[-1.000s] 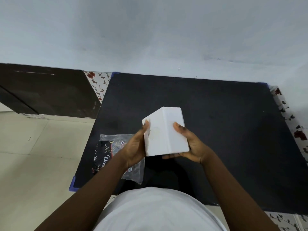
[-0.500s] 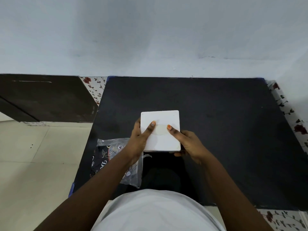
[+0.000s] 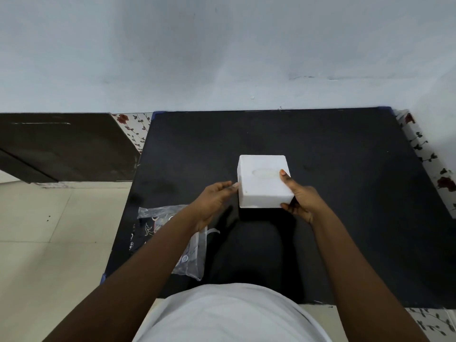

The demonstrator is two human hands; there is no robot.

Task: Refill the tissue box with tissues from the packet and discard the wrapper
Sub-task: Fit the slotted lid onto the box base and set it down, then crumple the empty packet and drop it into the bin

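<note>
A white square tissue box [image 3: 261, 183] with an oval slot on top sits on the black mat [image 3: 345, 181] near its middle. My right hand [image 3: 299, 198] grips the box's near right corner, thumb on the top face. My left hand [image 3: 213, 199] is beside the box's left side, fingers extended, fingertips just touching or nearly touching its edge. A clear plastic wrapper [image 3: 170, 233] with dark print lies flat on the mat at the near left, partly hidden under my left forearm.
The mat covers a table with a floral cloth [image 3: 427, 154] showing at its edges, pushed against a pale wall [image 3: 222, 58]. A dark wooden panel [image 3: 61, 144] stands at the left above a tiled floor [image 3: 49, 243].
The box went from tilted in both hands to upright and moved right and farther onto the mat. My left hand has come off its top face to its left side.
</note>
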